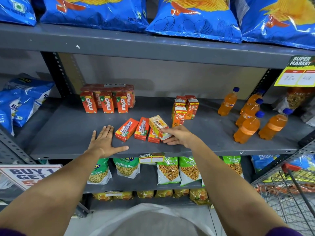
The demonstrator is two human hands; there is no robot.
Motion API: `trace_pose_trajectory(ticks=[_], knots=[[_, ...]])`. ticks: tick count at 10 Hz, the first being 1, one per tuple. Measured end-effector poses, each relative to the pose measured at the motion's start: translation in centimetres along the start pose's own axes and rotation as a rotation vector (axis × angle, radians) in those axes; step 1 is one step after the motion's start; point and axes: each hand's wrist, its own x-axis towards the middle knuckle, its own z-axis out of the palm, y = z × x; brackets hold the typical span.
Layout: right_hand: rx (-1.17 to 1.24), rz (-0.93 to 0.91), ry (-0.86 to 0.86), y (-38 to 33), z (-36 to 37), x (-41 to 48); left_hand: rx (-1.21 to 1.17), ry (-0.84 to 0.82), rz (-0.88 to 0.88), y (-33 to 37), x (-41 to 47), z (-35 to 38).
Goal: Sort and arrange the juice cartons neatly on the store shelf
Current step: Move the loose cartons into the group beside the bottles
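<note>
On the grey middle shelf point(68, 133), red Maaza cartons point(105, 103) stand upright at the back left. Three red cartons lie flat near the front: one point(126, 129), a second point(142, 128), and a third point(153, 137) partly hidden. A yellow-orange carton point(157, 126) lies tilted across the third one, and my right hand point(179, 136) grips its near end. My left hand point(105, 142) rests flat on the shelf, fingers spread, left of the lying cartons. Several orange Real cartons point(185, 109) stand upright to the right.
Several orange soda bottles point(252, 116) stand at the shelf's right end. Blue chip bags point(192, 17) fill the shelf above, green snack packets point(168, 169) the shelf below. A wire trolley point(289, 189) is at lower right, a sale sign point(29, 174) at lower left.
</note>
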Motion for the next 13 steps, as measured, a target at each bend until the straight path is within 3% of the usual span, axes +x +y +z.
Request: trace_pose_trajectory(ticks=[2, 3, 4, 6, 10, 13], knots=[[0.048, -0.149, 0.042, -0.6, -5.7, -0.7, -0.002, 0.014, 0.004, -0.2, 0.3, 0.1], [0.015, -0.189, 0.147, -0.9, -7.4, -1.0, -0.012, 0.018, 0.006, -0.3, 0.3, 0.3], [-0.078, -0.217, 0.384, -1.0, -9.1, -1.0, -0.016, 0.026, 0.006, -0.4, 0.4, 0.5], [-0.235, -0.333, 0.672, -1.4, -10.7, 0.0, -0.02, 0.034, -0.001, -0.3, 0.5, 0.5], [-0.885, -0.334, 0.612, -3.7, -11.4, 1.0, -0.011, 0.043, -0.006, -0.4, 0.6, 0.6], [-0.849, -0.326, 0.638, -4.9, -10.8, 1.0, -0.017, 0.036, -0.006, -0.3, 0.5, 0.5]])
